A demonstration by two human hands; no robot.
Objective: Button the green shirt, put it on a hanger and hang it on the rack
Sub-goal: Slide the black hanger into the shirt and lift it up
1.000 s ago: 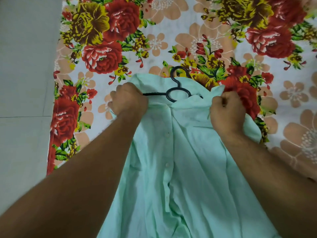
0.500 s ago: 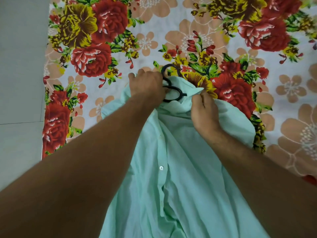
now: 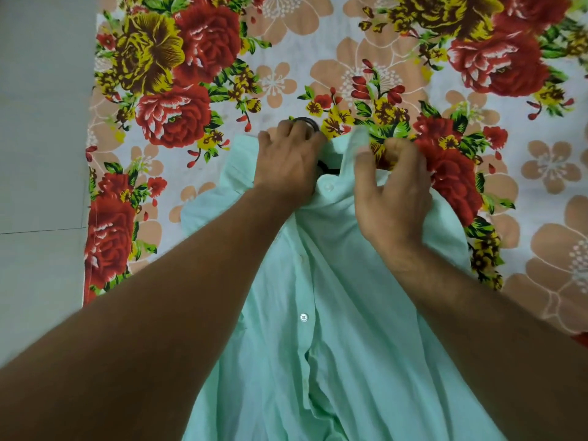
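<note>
L hand (image 3: 288, 160) fingers grip thin black hanger (image 3: 324, 166) at far collar. R hand (image 3: 393, 192) fingers pinch pale green cloth shirt (image 3: 343, 297) collar.

Black hanger (image 3: 308, 120) mostly hidden beneath left hand (image 3: 286, 163) and green shirt (image 3: 350, 281) collar; grip underneath unclear. Shirt hem cut off below; collar tip (image 3: 361, 141) blurred.

The shirt (image 3: 350, 313) lies front up on the sheet (image 3: 286, 43), collar at the far end, and the floor (image 3: 41, 154) runs along the sheet's left side. The hanger (image 3: 310, 122) sits in the collar, its hook on the sheet just beyond. The left hand (image 3: 286, 160) grips its neck, and the right hand (image 3: 394, 198) beside it holds the collar.
</note>
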